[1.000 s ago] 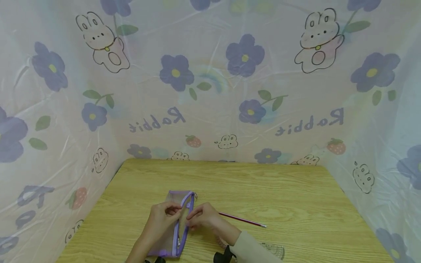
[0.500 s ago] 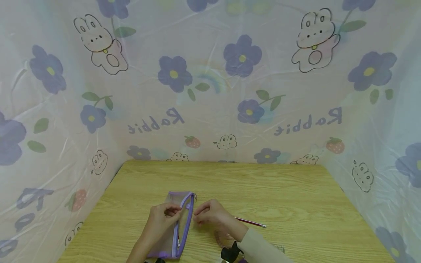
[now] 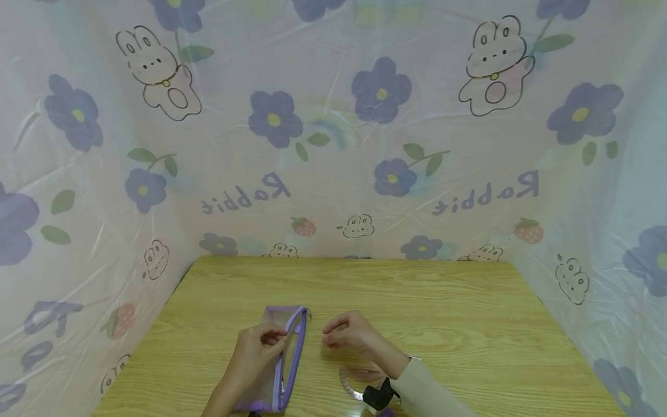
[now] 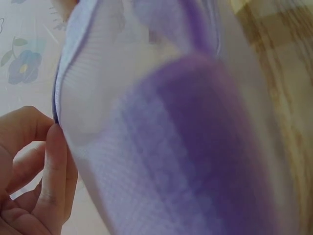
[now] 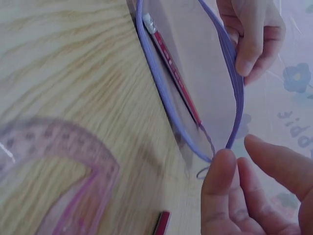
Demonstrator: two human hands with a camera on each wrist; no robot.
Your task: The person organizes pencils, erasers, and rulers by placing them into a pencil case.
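A purple-trimmed mesh pencil pouch (image 3: pixel 267 387) sits on the near part of the tabletop (image 3: pixel 443 307), left of the middle, its long mouth gaping. The left hand (image 3: pixel 255 347) pinches the left zipper strip (image 5: pixel 237 98) between thumb and fingers; the right hand (image 3: pixel 351 335), loosely curved and holding nothing, hangs just right of the mouth, thumb apart from the index finger in the right wrist view. The pouch looks light and floppy, its thin walls likely to fold under a squeeze, while the ribbed zipper strip seems the firmest place to take hold; the sheer panels could well crease or slip. Inside it lies a slim, straight red pencil (image 5: pixel 173 72) with a pale end, stiff and smooth by its look. A clear, pink-tinted protractor (image 5: pixel 58 136), curved and probably rigid, rests on the wood-grained tabletop to the right of the pouch, with part of a second dark red pencil (image 5: pixel 162 225) nearby.
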